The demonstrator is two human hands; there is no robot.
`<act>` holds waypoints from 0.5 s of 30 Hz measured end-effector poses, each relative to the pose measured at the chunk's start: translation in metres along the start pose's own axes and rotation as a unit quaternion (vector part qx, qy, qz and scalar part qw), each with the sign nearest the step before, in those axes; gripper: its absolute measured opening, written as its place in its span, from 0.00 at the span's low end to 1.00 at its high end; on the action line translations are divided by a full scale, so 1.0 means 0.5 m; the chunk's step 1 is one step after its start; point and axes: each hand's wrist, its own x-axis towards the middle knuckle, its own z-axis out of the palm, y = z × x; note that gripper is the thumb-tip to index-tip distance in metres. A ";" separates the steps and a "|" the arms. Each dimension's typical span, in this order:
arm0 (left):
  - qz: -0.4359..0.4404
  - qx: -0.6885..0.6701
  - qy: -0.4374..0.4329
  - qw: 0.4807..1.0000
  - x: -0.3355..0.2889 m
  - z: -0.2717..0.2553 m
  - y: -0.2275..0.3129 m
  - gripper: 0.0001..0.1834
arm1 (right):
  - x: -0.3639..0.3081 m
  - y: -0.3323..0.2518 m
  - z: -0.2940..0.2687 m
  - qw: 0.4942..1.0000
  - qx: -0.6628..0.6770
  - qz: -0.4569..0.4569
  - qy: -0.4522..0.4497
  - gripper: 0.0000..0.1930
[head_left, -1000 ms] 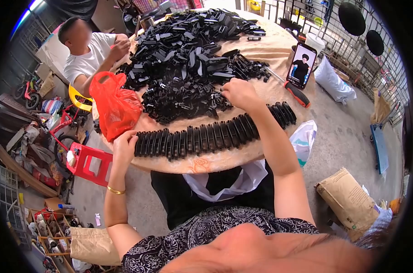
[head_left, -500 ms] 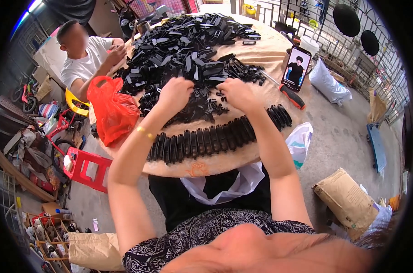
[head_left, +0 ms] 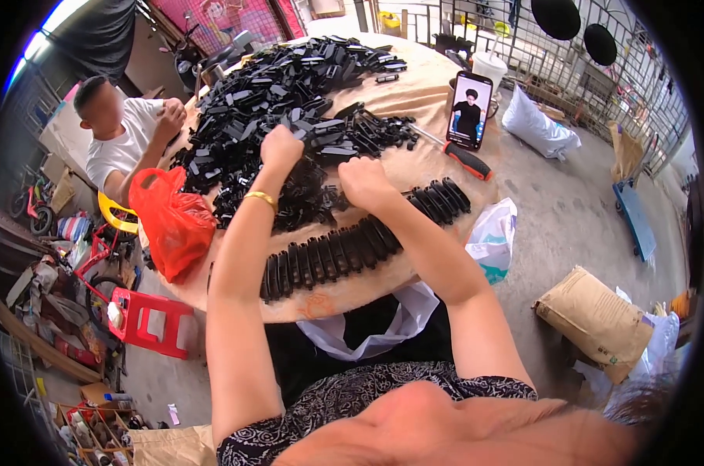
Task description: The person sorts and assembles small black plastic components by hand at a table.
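Both arms reach over a round table (head_left: pixel 422 81) covered in tan cloth. On it lies a big heap of black plastic parts (head_left: pixel 290 81), some flat and glossy, others small. My left hand (head_left: pixel 280 147) is closed over the near part of the heap; whatever its curled fingers hold is hidden. Lower and to the right, my right hand (head_left: pixel 362 182) is also closed at the heap's near edge, its fingertips out of sight. Between my forearms and beyond the right one, a curved row of long black plastic pieces (head_left: pixel 321 260) lines the table's near edge.
A screwdriver (head_left: pixel 467 161) lies right of the heap, beside an upright phone (head_left: pixel 476 89) and a white cup (head_left: pixel 488 68). A red plastic bag (head_left: pixel 173 225) sits at the left edge. Another person (head_left: pixel 107 155) works at the far left. A red stool (head_left: pixel 150 322) stands below.
The view has shifted, so the table's things appear farther left. Against the table, my left hand has moved farther over the heap, while my right hand has come nearer and slightly left.
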 end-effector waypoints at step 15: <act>-0.025 -0.596 -0.188 0.781 -0.242 -0.119 -0.031 0.15 | -0.005 -0.034 -0.051 0.893 0.383 -0.101 0.212 0.04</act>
